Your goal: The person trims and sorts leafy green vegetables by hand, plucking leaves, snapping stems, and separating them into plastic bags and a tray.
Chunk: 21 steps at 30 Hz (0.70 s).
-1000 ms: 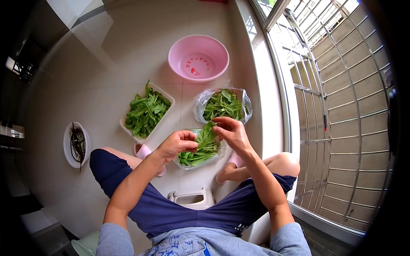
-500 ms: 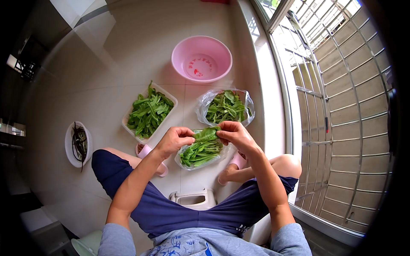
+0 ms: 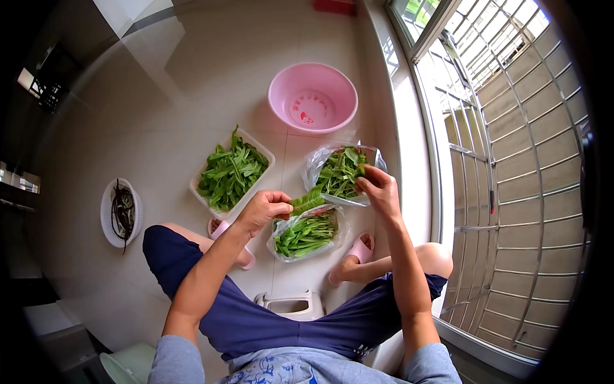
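Observation:
My left hand point(image 3: 261, 211) pinches the end of a broad green leaf point(image 3: 308, 201), which stretches to the right above a clear bag of green stems point(image 3: 307, 234). Apart from it, my right hand point(image 3: 380, 190) is closed on a small green leaf piece point(image 3: 361, 171) at the right edge of a plastic bag point(image 3: 313, 168) of leafy greens point(image 3: 339, 174). Left of these bags stands a pale rectangular tray point(image 3: 271, 156) heaped with long green leaves point(image 3: 231, 171).
A pink basin point(image 3: 313, 97) is on the tiled floor beyond the bags. At the left is a white basket point(image 3: 107, 217) with dark, thin pods point(image 3: 122, 211). A window ledge and metal grille point(image 3: 511, 192) run along the right.
My right hand has moved right and away from my left hand, with a small leaf piece in its fingers. The broad leaf stays in my left hand. The view has shifted slightly.

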Each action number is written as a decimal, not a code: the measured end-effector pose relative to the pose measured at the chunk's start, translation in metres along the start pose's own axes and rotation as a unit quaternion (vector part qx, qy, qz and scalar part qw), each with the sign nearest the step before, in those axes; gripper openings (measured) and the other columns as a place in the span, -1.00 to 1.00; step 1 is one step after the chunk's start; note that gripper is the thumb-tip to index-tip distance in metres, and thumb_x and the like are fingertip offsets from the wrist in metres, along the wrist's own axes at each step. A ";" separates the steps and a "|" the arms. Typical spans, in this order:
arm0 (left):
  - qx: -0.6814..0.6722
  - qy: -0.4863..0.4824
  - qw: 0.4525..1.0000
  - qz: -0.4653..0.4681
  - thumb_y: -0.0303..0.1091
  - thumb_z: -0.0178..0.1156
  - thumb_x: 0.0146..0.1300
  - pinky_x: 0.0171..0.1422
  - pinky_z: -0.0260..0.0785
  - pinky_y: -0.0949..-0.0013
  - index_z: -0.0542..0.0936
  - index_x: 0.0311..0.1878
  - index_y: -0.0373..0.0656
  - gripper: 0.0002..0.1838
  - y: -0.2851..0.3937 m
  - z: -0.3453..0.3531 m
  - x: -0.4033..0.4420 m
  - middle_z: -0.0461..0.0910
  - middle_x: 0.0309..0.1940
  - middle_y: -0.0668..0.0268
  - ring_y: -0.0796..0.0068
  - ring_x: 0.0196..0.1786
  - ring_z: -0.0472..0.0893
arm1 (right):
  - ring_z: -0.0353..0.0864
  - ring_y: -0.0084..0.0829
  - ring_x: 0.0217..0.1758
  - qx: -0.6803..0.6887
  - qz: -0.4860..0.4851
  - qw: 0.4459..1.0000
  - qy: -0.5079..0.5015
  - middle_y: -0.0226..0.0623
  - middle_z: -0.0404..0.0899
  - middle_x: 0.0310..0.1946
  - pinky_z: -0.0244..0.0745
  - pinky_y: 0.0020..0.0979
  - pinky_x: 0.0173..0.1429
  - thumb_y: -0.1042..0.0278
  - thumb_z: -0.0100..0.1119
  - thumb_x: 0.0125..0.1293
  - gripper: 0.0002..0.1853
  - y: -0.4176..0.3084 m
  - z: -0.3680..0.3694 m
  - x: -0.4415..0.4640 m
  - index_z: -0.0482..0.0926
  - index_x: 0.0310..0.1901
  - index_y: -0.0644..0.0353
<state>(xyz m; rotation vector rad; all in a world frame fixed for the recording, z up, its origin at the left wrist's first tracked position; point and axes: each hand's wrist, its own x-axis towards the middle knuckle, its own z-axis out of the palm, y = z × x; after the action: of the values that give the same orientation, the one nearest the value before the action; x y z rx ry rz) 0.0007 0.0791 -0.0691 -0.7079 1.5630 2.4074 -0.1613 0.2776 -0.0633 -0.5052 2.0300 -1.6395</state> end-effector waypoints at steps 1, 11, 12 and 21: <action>-0.009 0.007 1.000 -0.003 -0.47 0.10 -0.05 -0.31 0.32 0.59 0.49 -0.40 -0.29 -0.87 -0.001 0.000 0.001 0.48 -0.52 0.36 0.65 -0.47 0.45 | 0.49 -0.44 -0.39 -0.001 0.000 1.000 -0.001 -0.18 0.49 -0.36 0.40 -0.51 -0.29 0.56 -0.02 0.03 -0.75 0.007 0.000 0.004 0.40 -0.20 0.41; 0.013 0.040 0.999 -0.014 -0.47 0.12 -0.05 -0.29 0.36 0.56 0.47 -0.38 -0.27 -0.86 -0.007 0.000 0.006 0.48 -0.50 0.35 0.60 -0.47 0.47 | 0.50 -0.36 -0.45 -0.221 -0.213 0.951 0.036 -0.17 0.48 -0.44 0.42 -0.50 -0.42 0.61 0.04 -0.04 -0.85 -0.015 0.016 0.000 0.51 -0.37 0.27; 0.017 0.043 0.999 -0.015 -0.48 0.12 -0.05 -0.30 0.36 0.57 0.46 -0.37 -0.27 -0.86 -0.007 0.001 0.006 0.48 -0.50 0.35 0.61 -0.47 0.47 | 0.48 -0.50 -0.49 -0.225 -0.230 0.947 -0.015 -0.26 0.47 -0.41 0.40 -0.57 -0.43 0.61 0.06 -0.02 -0.82 -0.017 0.025 -0.009 0.51 -0.32 0.25; 0.000 0.021 0.999 -0.030 -0.46 0.10 -0.01 -0.35 0.32 0.62 0.48 -0.41 -0.25 -0.91 -0.015 0.008 0.004 0.46 -0.55 0.40 0.66 -0.49 0.45 | 0.38 -0.33 -0.35 -0.354 -0.362 0.857 -0.095 -0.28 0.34 -0.47 0.35 -0.42 -0.29 0.55 0.04 -0.12 -0.91 -0.007 0.072 -0.038 0.41 -0.48 0.25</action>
<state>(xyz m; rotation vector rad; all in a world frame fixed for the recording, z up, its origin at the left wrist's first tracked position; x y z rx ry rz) 0.0011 0.0926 -0.0801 -0.7997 1.5339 2.3653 -0.0893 0.2399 -0.0631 -1.7913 2.3916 -1.0092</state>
